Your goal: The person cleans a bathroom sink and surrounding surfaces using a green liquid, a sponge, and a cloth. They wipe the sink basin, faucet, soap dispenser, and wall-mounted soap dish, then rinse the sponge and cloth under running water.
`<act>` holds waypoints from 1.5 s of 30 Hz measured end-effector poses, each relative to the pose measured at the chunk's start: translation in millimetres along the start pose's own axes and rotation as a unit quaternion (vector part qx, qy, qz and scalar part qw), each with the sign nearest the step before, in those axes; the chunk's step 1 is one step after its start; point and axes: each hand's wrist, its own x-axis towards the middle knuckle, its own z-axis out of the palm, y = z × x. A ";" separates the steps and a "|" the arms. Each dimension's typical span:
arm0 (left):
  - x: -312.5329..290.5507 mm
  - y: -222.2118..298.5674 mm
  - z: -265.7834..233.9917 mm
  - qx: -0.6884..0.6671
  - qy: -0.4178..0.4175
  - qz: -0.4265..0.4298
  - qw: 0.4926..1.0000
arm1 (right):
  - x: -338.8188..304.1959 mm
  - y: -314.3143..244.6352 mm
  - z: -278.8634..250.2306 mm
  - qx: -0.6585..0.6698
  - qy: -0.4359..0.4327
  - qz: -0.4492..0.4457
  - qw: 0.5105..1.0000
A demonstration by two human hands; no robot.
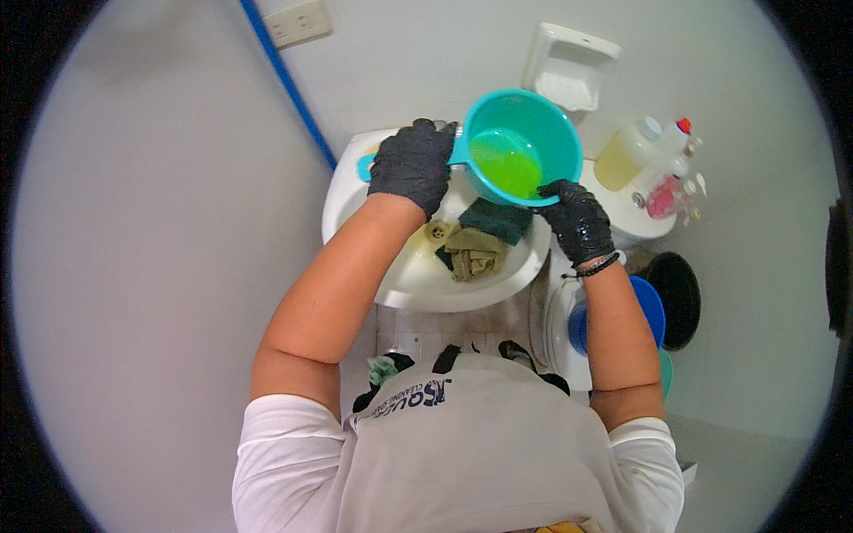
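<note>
A turquoise dipper [569,133] with bright green-yellow liquid in it is held over the sink, its mouth facing up and somewhat toward me. My left hand [414,162], in a black glove, is closed around the dipper's handle. The gloved right hand [576,220] grips the rim at the near right side and looks wet. Below the dipper, in the white sink [426,296], lie a dark green scouring pad [496,220] and a crumpled olive-beige cloth [475,253]. The drain [436,232] shows to their left. The faucet is mostly hidden behind my left hand.
Several bottles, among them a jug of yellowish liquid [625,155], stand on the toilet tank [635,222] at the right. A white soap dish [571,71] is fixed to the wall. A blue pail [649,306] and a black bucket [673,300] are near my right forearm. A blue pole [289,84] leans left.
</note>
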 end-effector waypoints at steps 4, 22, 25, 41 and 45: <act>14.4 20.5 26.2 -0.174 0.087 0.137 0.971 | -41.6 50.8 -38.9 -0.053 0.015 0.104 0.993; 47.7 38.0 373.1 -0.122 -0.260 -0.060 0.956 | -350.1 182.4 -148.4 -0.171 0.128 0.649 0.730; 35.7 41.7 342.5 -0.057 -0.307 -0.078 0.947 | -367.2 209.9 -146.6 -0.150 0.096 0.698 0.693; 77.2 83.2 153.8 -0.618 -0.179 -0.178 0.745 | -390.8 328.5 -138.0 -0.101 0.116 0.590 0.793; 83.8 164.8 179.5 -0.457 -0.182 0.091 0.866 | -370.6 331.4 -151.2 -0.082 0.124 0.547 0.824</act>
